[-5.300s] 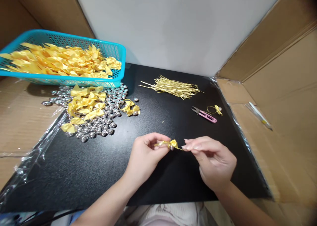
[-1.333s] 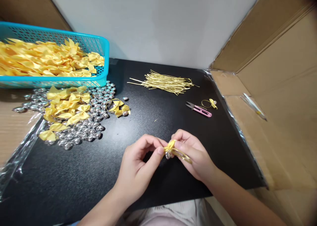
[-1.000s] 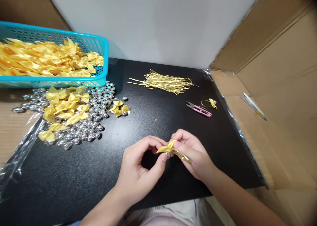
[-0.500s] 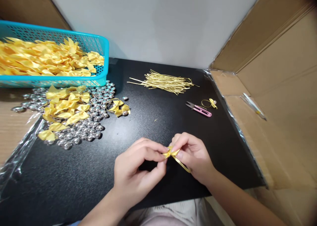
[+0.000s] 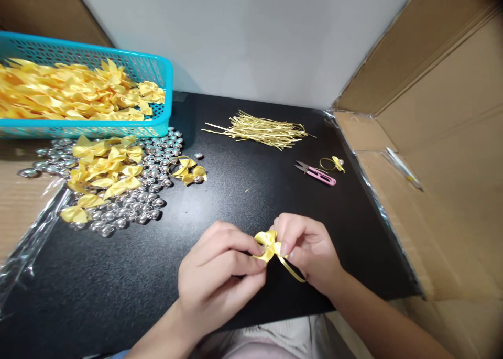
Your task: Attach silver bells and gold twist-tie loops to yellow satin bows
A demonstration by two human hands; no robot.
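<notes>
A small yellow ribbon bow [image 5: 267, 243] with a gold wire loop hanging from it is pinched between both hands, low over the black table [image 5: 243, 191]. My left hand [image 5: 218, 275] grips the bow's left side with thumb and fingers pressed together. The fingertips of my right hand [image 5: 308, 251] are closed on its right side, and the gold loop curves down under that hand. Whether a bell hangs on the bow is hidden by my fingers.
A blue basket [image 5: 157, 91] full of yellow bows stands at the back left. Before it lie silver bells [image 5: 153, 191] with loose bows [image 5: 106, 170] on top. Gold wire ties [image 5: 263, 130], pink snips [image 5: 318, 174] and a finished bow ring [image 5: 332, 163] lie farther back. Cardboard walls [image 5: 440, 139] close the right side.
Both hands have drawn closer together and sunk a little toward me. The bow was pulled out between them earlier; now it is bunched and turned up between the fingertips.
</notes>
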